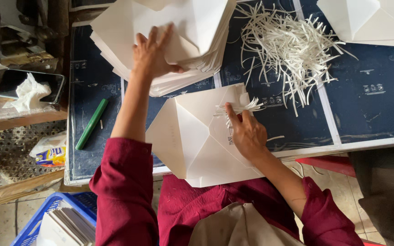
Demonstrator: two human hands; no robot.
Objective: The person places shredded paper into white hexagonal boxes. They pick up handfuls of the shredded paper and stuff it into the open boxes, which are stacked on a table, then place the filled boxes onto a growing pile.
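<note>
With one folded envelope (pixel 192 136) lying finished on the desk (pixel 370 105), the right hand (pixel 247 132) is pinching paper strips (pixel 240 107) while the left hand (pixel 151 57), fingers spread, is pressing the tall unfolded stack (pixel 169 32).

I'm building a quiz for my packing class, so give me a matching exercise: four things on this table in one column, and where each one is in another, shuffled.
Things:
1. green pen
2. heap of paper strips
3. stack of envelopes
4. small bunch of strips

Places:
A. under the left hand
B. pinched in the right hand
C. alone on the dark mat, left of the left arm
D. loose on the mat, right of the stack

Pairs: 1-C, 2-D, 3-A, 4-B
</note>
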